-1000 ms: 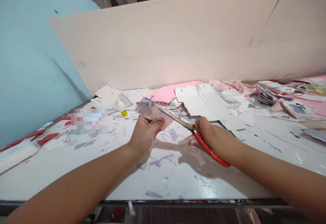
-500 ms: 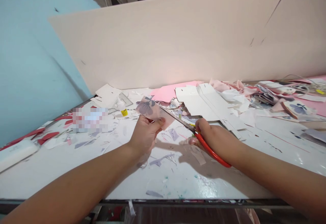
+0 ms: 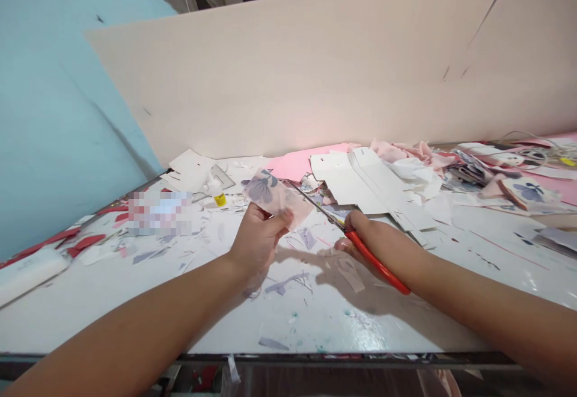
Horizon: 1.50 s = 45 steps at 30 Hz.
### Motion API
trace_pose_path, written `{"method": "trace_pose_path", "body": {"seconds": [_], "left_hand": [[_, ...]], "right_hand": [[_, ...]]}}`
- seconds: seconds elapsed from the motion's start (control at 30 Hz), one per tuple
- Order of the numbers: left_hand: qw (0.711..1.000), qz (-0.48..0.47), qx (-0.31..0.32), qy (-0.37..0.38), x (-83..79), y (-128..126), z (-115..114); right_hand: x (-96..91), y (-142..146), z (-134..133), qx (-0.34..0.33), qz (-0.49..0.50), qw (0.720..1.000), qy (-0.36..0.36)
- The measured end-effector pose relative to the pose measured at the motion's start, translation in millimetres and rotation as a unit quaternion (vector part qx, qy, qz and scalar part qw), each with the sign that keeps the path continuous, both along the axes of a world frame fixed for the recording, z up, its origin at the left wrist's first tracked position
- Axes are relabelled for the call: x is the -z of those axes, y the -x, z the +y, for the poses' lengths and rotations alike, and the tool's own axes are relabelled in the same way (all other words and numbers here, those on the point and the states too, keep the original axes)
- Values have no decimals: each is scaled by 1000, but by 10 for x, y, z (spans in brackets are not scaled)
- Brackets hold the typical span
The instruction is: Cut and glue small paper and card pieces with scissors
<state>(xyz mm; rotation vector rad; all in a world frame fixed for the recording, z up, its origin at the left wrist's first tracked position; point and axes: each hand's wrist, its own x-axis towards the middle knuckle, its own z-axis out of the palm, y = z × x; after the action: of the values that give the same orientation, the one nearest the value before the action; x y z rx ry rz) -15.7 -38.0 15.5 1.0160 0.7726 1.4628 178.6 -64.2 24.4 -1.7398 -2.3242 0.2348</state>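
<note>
Over white worktable (image 3: 311, 325), your left hand (image 3: 259, 243) pinches floral paper scrap (image 3: 265, 195) between thumb and fingers; right hand (image 3: 381, 246) wraps red-handled scissors (image 3: 374, 258) (blades (image 3: 318, 204) just beside scrap's edge); paper offcuts (image 3: 349, 273) litter surface.

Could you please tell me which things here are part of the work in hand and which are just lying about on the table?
In use:
left hand, holding a floral-printed sheet
right hand, gripping red-handled scissors

Lying about:
white card cut-outs
a pink sheet
a small yellow-labelled bottle
paper scraps
</note>
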Motion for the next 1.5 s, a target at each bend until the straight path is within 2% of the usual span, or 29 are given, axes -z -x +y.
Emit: {"method": "trace_pose_path", "body": {"seconds": [0.37, 0.67, 0.8, 0.97, 1.1, 1.5], "left_hand": [[997, 63, -30, 21, 31, 25, 23], [997, 67, -39, 9, 52, 41, 28], [998, 62, -32, 12, 24, 44, 34], [999, 29, -23, -7, -19, 35, 30], [999, 40, -9, -17, -28, 21, 10], [997, 77, -14, -12, -23, 7, -8]], "right_hand": [[48, -36, 48, -36, 70, 997, 8], [-82, -24, -40, -34, 125, 991, 37], [-93, -47, -52, -38, 115, 991, 56], [-81, -41, -57, -47, 95, 993, 42], [-60, -36, -51, -47, 58, 997, 33], [-41, -25, -40, -47, 44, 998, 15]]}}
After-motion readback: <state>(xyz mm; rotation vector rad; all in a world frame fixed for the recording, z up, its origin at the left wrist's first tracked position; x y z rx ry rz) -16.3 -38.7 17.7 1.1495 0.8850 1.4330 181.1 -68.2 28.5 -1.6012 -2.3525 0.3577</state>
